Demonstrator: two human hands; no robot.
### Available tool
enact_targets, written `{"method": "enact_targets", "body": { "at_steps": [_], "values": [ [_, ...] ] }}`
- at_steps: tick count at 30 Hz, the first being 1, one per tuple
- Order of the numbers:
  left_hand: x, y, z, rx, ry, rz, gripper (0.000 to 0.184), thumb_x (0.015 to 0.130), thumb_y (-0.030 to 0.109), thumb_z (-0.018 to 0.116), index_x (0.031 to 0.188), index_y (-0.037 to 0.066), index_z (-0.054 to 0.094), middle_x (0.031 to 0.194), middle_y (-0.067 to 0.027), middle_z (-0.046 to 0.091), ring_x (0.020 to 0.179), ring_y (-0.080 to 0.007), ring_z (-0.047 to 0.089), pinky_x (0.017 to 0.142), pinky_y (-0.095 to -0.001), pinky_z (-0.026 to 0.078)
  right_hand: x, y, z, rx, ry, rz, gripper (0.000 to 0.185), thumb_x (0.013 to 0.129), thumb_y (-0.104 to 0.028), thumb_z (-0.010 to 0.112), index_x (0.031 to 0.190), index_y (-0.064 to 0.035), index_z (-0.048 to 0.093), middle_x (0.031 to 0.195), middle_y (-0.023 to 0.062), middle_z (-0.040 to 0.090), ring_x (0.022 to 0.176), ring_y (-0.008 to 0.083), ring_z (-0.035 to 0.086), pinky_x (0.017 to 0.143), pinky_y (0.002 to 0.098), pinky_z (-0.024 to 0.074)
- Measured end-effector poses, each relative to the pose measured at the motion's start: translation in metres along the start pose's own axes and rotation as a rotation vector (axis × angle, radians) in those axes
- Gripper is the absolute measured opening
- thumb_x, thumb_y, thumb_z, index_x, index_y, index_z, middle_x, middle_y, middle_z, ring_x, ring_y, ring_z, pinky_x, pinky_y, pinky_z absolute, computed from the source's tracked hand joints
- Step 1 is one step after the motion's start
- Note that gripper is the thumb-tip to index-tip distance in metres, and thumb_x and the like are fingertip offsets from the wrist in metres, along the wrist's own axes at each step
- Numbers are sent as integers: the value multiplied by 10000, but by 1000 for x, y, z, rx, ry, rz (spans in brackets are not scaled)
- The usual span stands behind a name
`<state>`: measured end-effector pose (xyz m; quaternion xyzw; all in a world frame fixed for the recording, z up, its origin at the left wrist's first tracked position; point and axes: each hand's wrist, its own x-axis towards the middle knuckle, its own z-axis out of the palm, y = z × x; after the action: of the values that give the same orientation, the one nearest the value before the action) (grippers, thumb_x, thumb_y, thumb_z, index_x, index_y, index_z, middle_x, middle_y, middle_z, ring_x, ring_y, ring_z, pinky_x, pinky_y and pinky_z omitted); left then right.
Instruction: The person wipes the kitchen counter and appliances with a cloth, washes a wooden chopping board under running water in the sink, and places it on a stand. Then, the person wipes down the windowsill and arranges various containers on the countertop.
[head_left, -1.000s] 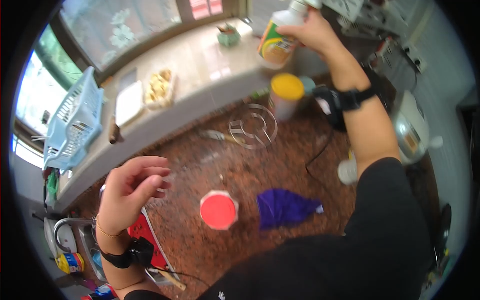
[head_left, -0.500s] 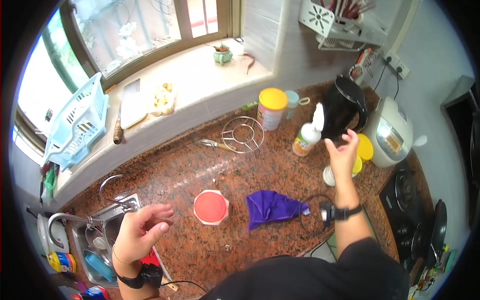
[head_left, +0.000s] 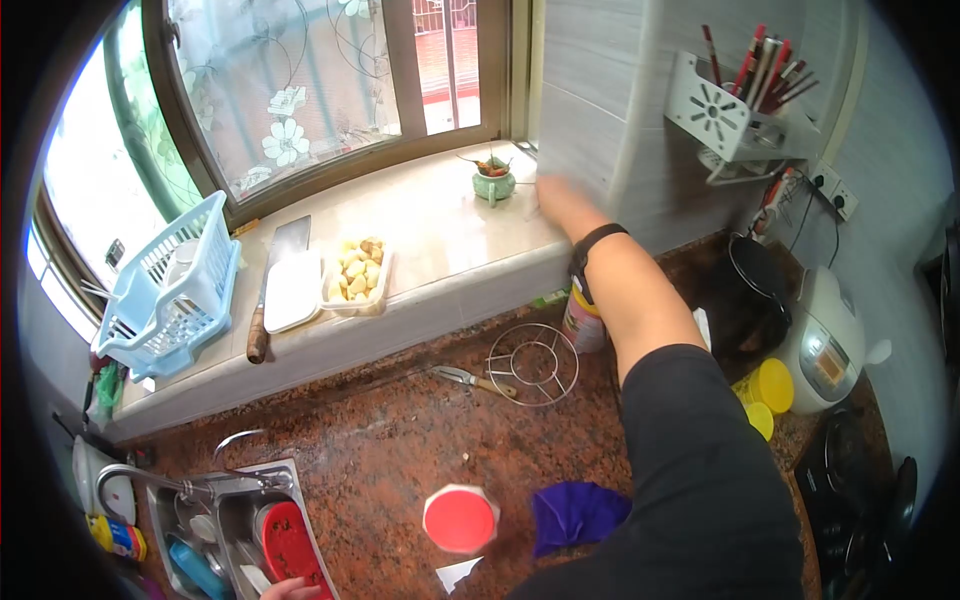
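My right hand (head_left: 568, 205), smeared by motion, reaches to the right end of the window ledge, beside a small green pot (head_left: 493, 182) with dried bits in it. Its fingers are too blurred to make out. Only the fingertips of my left hand (head_left: 290, 590) show at the bottom edge, near a red board (head_left: 290, 545) at the sink. On the counter are a red-lidded container (head_left: 460, 518) and a crumpled purple cloth (head_left: 575, 515). My right arm partly hides a pink and white can (head_left: 582, 325) behind it.
A round wire rack (head_left: 532, 364) lies beside a wooden-handled tool (head_left: 475, 381). The ledge (head_left: 420, 225) holds a blue basket (head_left: 175, 285), a cleaver (head_left: 257, 330), a white lid (head_left: 294, 290) and a tub of pale pieces (head_left: 357, 275). A rice cooker (head_left: 828, 345) stands right.
My right hand set the white bottle on the counter, let it go, and has moved up to the window ledge. My left hand has dropped to the bottom edge of the view.
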<state>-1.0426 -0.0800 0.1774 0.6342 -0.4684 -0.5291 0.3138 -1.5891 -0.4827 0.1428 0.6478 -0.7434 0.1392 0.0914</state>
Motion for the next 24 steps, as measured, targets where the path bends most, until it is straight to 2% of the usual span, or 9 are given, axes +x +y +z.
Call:
{"method": "enact_targets", "body": {
  "at_steps": [4, 6, 10, 16, 18, 19, 21, 22, 24],
  "values": [
    [19, -10, 1, -81, 133, -87, 294, 917, 60, 448, 1198, -18, 483, 1059, -176, 597, 855, -223, 627, 712, -297, 520, 47, -10, 3, -136, 12, -33, 179, 772, -26, 518, 870, -20, 668, 965, 186, 636, 899, 329, 616, 770, 402, 495],
    [28, -15, 6, -39, 125, -122, 294, 917, 62, 448, 1199, -13, 483, 1052, -169, 601, 841, -209, 628, 710, -294, 519, 61, -4, 16, -170, -99, -59, 161, 760, -66, 581, 892, -12, 656, 943, 217, 620, 894, 334, 609, 767, 408, 485],
    [45, -26, 13, -27, 44, -88, 295, 913, 50, 455, 1203, -1, 480, 1027, -141, 606, 818, -173, 603, 708, -272, 511, 57, -7, 0, -162, -277, -51, 185, 781, -52, 560, 942, 1, 633, 993, 203, 615, 943, 332, 595, 796, 395, 479],
    [58, -29, 13, 36, -24, -39, 304, 910, 49, 467, 1213, 26, 479, 1048, -106, 604, 816, -143, 589, 698, -245, 489, 59, 13, 18, -116, -29, -26, 214, 758, -124, 629, 946, -25, 645, 950, 184, 631, 891, 335, 606, 779, 398, 474],
    [55, -22, 15, 15, -33, -48, 300, 911, 50, 467, 1209, 23, 480, 1040, -108, 605, 833, -154, 595, 702, -251, 493, 68, 14, 1, -287, -243, -13, 257, 663, -70, 687, 916, -27, 669, 977, 168, 642, 901, 313, 623, 750, 376, 506],
    [53, -26, 11, 19, -33, -50, 300, 911, 50, 467, 1209, 23, 480, 1040, -108, 605, 833, -154, 595, 702, -251, 493, 77, 14, -3, -283, -245, -11, 257, 663, -70, 687, 916, -27, 669, 977, 168, 642, 901, 313, 623, 750, 376, 506],
    [51, -36, 3, 40, -21, -78, 296, 913, 52, 463, 1207, 19, 480, 1046, -112, 600, 861, -170, 601, 712, -267, 500, 92, 13, -13, -444, -550, 18, 232, 743, -190, 658, 889, -11, 680, 909, 176, 650, 851, 341, 619, 751, 396, 490],
    [50, -38, 0, 39, -20, -78, 296, 913, 52, 463, 1207, 19, 480, 1046, -112, 600, 861, -170, 601, 712, -267, 500, 85, 12, -8, -445, -549, 16, 232, 743, -190, 658, 889, -11, 680, 909, 176, 650, 851, 341, 619, 751, 396, 490],
    [44, -42, -2, 41, 22, -109, 295, 913, 53, 463, 1204, 12, 478, 1041, -117, 599, 877, -182, 603, 727, -282, 507, 76, 3, 0, -138, -238, 142, 240, 752, -195, 649, 908, -14, 674, 954, 177, 644, 870, 321, 624, 754, 392, 493]
  ]
}}
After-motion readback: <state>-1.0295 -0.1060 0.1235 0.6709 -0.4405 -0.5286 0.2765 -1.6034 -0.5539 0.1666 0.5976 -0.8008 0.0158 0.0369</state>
